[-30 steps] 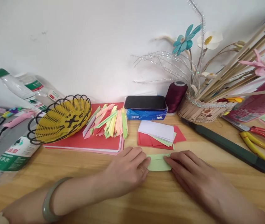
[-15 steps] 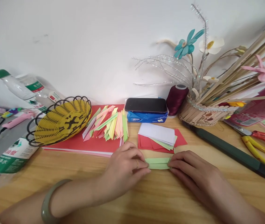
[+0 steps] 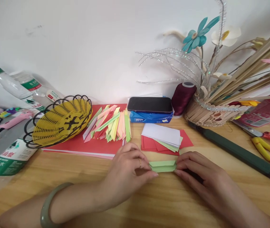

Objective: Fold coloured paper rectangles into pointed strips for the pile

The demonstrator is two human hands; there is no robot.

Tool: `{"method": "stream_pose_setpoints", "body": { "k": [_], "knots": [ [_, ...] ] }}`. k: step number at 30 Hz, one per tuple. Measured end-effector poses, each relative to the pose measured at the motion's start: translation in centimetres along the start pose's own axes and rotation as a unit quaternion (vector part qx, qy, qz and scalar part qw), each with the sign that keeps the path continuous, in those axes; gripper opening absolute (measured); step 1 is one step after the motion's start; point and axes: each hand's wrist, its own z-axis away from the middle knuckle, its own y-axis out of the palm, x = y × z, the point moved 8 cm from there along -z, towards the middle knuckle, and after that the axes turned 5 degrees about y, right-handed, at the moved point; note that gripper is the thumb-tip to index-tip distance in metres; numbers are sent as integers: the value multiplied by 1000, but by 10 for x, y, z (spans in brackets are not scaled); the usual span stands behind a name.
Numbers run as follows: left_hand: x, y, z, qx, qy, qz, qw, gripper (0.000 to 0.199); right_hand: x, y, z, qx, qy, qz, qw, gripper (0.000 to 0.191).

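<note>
A strip of light green paper (image 3: pixel 163 166), creased along its length, lies between my two hands at the front of the wooden table. My left hand (image 3: pixel 131 167), with a ring on one finger and a bangle on the wrist, pinches its left end. At the other end, the fingers and thumb of my right hand (image 3: pixel 200 172) grip the paper. Just behind it rests a stack of white, green and red paper slips (image 3: pixel 161 134). Many folded coloured strips (image 3: pixel 112 123) are heaped on red sheets (image 3: pixel 78 148) to the left.
A yellow woven basket (image 3: pixel 65 122) and plastic bottles (image 3: pixel 9 87) stand left. At the back are a phone (image 3: pixel 149 104) on a blue tissue pack (image 3: pixel 149 117) and a maroon thread spool (image 3: pixel 183 98). A dark green tool (image 3: pixel 239 153) and scissors (image 3: pixel 265 145) lie right.
The green paper's upper flap now stands slightly more open, and my right thumb has parted from the fingers a little. The whole view has shifted slightly.
</note>
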Motion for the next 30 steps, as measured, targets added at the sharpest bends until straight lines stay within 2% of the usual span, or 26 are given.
{"method": "stream_pose_setpoints", "body": {
  "k": [9, 16, 20, 22, 27, 30],
  "knots": [
    [5, 7, -3, 36, -73, -44, 996, 14, 3, -1, -3, -14, 10, 6, 1000, 13],
    [2, 12, -5, 68, -70, -93, 991, 14, 10, 1, -5, -63, -4, 85, 994, 17],
    [0, 14, -7, 67, -50, -137, 987, 13, 16, 0, -3, -80, -27, 153, 985, 18],
    [-1, 14, -7, 59, -34, -147, 987, 13, 22, 1, 2, -74, -57, 186, 978, 20],
    [-3, 15, -7, 41, 1, -162, 986, 13, 49, 11, 21, -53, -216, 237, 946, 45],
    [-4, 14, -6, 45, 11, -169, 984, 10, 54, 18, 23, -39, -231, 273, 933, 49]
  ]
}}
